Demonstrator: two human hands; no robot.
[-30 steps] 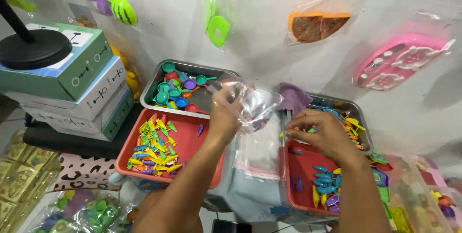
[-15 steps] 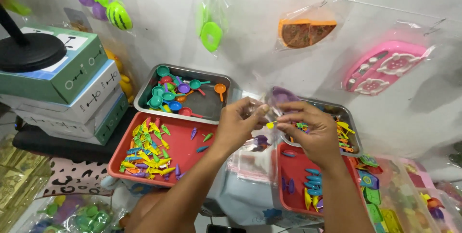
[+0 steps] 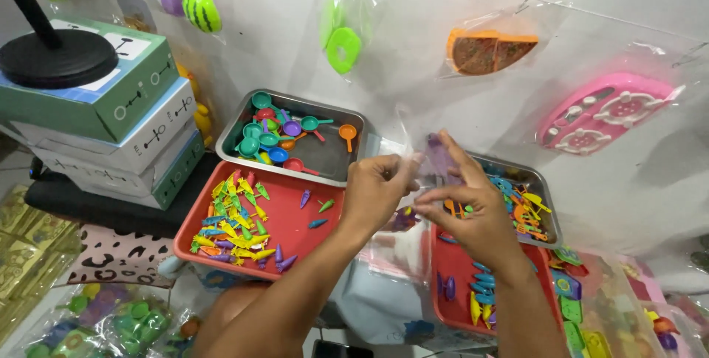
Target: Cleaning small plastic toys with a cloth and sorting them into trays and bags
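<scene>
A small toy-packing workstation. Bagged sample toys, among them a pink toy stove and a green piece, are hanging on the white wall; metal trays and red trays are holding sorted plastic miniatures, and stacked boxes are sitting alongside.

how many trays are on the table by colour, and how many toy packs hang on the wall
Red plastic trays: 2, left and right
Steel trays: 2, one with toy pans and one behind the right hand
Bagged toys on the wall: 4, fruit, green piece, pizza slices, pink stove
Total: 8
</scene>
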